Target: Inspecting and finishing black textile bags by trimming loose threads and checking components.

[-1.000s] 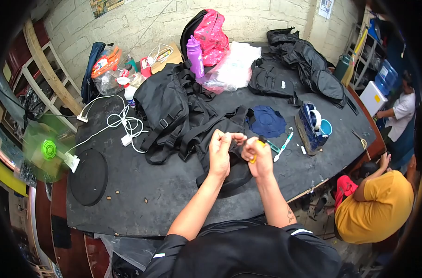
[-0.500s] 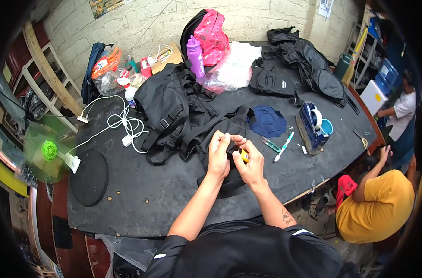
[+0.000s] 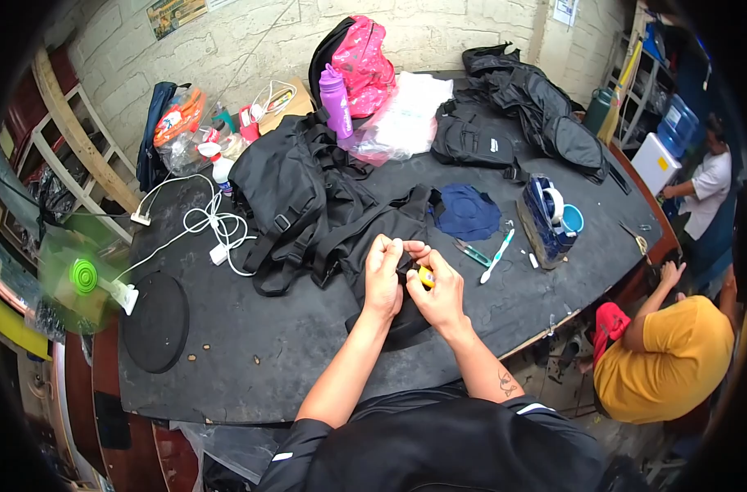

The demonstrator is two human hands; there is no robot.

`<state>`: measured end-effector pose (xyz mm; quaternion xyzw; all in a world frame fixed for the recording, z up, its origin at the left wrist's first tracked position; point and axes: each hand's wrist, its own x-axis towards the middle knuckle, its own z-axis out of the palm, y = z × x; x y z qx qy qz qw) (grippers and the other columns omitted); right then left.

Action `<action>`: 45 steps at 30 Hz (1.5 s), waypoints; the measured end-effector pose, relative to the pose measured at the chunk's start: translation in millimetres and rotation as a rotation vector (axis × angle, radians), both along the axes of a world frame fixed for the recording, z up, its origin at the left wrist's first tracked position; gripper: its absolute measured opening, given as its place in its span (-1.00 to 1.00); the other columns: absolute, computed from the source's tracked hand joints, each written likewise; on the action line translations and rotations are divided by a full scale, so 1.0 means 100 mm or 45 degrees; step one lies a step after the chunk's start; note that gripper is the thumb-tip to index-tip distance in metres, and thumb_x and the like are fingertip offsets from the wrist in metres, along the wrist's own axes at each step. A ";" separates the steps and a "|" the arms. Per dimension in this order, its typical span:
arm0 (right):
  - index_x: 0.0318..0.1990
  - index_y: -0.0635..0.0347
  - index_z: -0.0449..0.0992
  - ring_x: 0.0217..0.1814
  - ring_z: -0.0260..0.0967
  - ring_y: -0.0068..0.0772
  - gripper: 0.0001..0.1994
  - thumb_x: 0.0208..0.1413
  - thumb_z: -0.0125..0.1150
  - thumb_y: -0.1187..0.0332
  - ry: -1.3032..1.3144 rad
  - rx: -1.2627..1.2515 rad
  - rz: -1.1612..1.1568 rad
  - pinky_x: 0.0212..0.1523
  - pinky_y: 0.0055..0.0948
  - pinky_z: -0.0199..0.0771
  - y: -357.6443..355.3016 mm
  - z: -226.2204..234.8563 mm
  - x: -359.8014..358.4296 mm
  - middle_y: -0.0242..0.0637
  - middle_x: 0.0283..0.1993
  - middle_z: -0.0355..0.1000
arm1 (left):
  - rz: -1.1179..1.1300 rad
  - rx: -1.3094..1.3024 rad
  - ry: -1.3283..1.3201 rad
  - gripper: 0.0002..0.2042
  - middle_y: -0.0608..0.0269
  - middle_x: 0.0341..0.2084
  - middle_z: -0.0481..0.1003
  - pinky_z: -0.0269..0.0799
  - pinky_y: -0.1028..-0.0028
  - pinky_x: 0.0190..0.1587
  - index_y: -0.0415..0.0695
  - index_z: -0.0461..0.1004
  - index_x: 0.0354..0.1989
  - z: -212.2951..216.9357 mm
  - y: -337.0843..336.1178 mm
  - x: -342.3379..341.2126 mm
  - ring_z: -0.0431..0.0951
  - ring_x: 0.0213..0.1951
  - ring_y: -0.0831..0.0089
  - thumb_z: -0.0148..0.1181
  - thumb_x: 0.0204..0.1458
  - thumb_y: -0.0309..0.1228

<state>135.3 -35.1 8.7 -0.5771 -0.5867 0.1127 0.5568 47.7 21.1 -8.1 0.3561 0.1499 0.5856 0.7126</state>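
My left hand is closed in a pinch above black cloth. What lies between its fingertips is too small to make out. My right hand grips a small yellow object, mostly covered by the fingers, so its kind does not show. Both hands are held close together, fingertips nearly meeting. Under and beyond them spreads a black fabric bag piece, joined in a heap with a larger black bag with straps and buckles. A dark blue cloth piece lies just beyond my right hand.
Right of my hands lie a green-handled tool, a toothbrush and a blue holder. Scissors rest near the right edge. White cables, a fan and a black disc are leftward. A person in yellow sits at right.
The view has shifted slightly, so the table's things sit a little further left. My hands stay together, with the right one turned slightly around the yellow object.
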 end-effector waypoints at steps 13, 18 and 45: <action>-0.39 0.18 0.49 -0.14 0.20 -0.08 -0.76 0.03 0.16 0.17 -0.574 -0.318 -0.484 -0.12 -0.17 0.15 -0.02 -0.80 1.01 -0.21 -0.24 0.35 | 0.141 -0.094 0.343 -0.76 0.57 -0.62 0.20 0.26 0.64 -0.35 -0.01 0.27 -0.56 -0.18 -0.02 -0.03 0.22 -0.51 0.77 0.07 0.16 -0.33; -0.26 0.12 0.52 -0.08 0.19 -0.18 -0.79 -0.11 0.26 0.33 -0.888 -0.374 -0.592 -0.09 -0.19 0.16 0.36 -0.96 1.34 -0.30 -0.21 0.35 | 0.089 -0.095 0.346 -0.74 0.55 -0.62 0.22 0.27 0.64 -0.33 -0.02 0.27 -0.58 -0.15 -0.07 0.03 0.23 -0.51 0.75 0.04 0.17 -0.31; -0.24 0.29 0.41 -0.30 0.37 -0.19 -0.81 0.00 0.21 0.43 0.051 0.319 -0.096 -0.24 -0.36 0.32 0.06 -0.28 0.34 -0.15 -0.31 0.40 | -0.012 -0.252 0.214 -0.75 0.41 -0.54 0.40 0.30 0.59 -0.26 -0.08 0.39 -0.44 -0.10 -0.11 -0.01 0.40 -0.42 0.63 -0.01 0.19 -0.20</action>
